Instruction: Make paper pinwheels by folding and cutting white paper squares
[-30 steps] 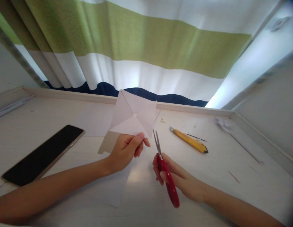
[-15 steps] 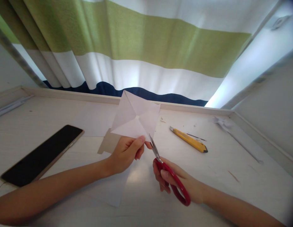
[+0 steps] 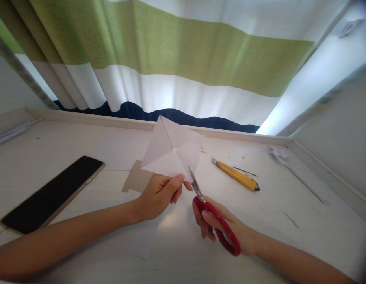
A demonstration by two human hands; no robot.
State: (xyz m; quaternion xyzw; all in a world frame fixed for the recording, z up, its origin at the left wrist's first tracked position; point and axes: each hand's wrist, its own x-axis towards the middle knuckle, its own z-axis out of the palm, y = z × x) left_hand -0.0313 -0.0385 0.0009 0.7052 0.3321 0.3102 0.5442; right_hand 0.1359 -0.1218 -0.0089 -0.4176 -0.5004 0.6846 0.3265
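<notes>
A square sheet of white paper (image 3: 163, 159) is pinched at its near edge by my left hand (image 3: 165, 193), thumb on top. Slits or creases run from its corners toward a small pale spot in the middle. My right hand (image 3: 214, 221) is closed around the red handles of a pair of scissors (image 3: 221, 227). The metal blades point up and away, at the paper's near right corner, with one blade tip over the sheet. Whether the blades are cutting into the paper at this instant I cannot tell.
A black phone (image 3: 52, 193) lies at the left. To the right are a yellow box cutter (image 3: 237, 174), a thin dark stick (image 3: 246, 171) and a thin rod with white paper at its end (image 3: 301, 179). White sheets (image 3: 120, 148) and a beige card piece (image 3: 135, 179) lie beneath. Behind hangs a striped curtain (image 3: 185, 47).
The paper, held in my left hand, has shifted slightly right and toward me, turning a little. My right hand and the scissors have moved a little to the right.
</notes>
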